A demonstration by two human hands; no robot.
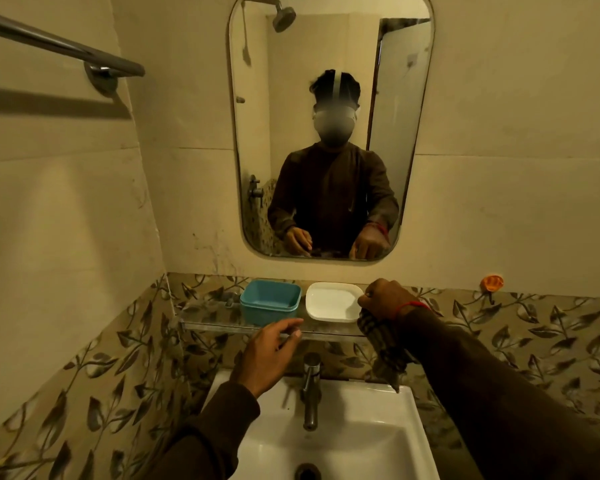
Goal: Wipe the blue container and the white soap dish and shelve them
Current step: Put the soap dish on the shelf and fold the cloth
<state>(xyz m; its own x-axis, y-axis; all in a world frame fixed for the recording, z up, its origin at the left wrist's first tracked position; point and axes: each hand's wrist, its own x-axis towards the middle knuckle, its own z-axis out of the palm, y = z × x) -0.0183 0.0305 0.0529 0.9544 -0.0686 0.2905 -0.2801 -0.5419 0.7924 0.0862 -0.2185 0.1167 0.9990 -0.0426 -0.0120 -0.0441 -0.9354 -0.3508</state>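
The blue container (pixel 270 302) and white soap dish (pixel 333 301) sat side by side on the shelf (pixel 215 322); the right hand (pixel 383 299) gripped a cloth (pixel 383 344), the left hand (pixel 271 348) hung relaxed.

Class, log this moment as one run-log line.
blue container and soap dish: side by side on glass shelf | right hand: grips checked cloth beside dish | left hand: open, near shelf edge

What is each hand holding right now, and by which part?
The right hand grips a checked cloth by its bunched upper end; the rest hangs down. The left hand holds nothing, fingers relaxed near the shelf edge.
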